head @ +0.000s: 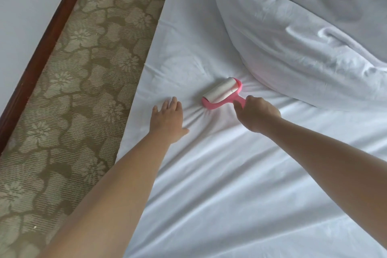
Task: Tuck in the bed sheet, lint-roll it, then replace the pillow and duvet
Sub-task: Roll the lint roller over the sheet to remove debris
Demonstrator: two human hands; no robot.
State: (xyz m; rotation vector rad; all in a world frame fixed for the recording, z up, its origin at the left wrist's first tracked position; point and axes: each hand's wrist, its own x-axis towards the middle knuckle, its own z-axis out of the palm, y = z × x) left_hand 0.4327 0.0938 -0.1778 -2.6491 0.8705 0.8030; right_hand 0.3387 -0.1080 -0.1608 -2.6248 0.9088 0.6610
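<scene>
The right hand (256,114) has its fingers curled tight around the pink handle of a lint roller (222,93), index finger stretched along the handle toward the roll. The white sticky roll lies flat on the sheet (240,184), just short of the duvet's edge. The left hand (167,118) lies beside it, fingers straight and spread, palm pressing the sheet down near the bed's side edge. Small creases fan out in the cloth between the two hands. Both bare arms reach in from the bottom of the view.

The duvet (303,33) is bunched in a heap at the upper right, well off the cleared part. No pillow is in view. Patterned carpet (69,90) runs along the left of the bed.

This looks like the lint-rolling step, under way. The next stroke probably calls for the left hand holding the cloth taut while the roller travels, so the creases do not gather under it.
</scene>
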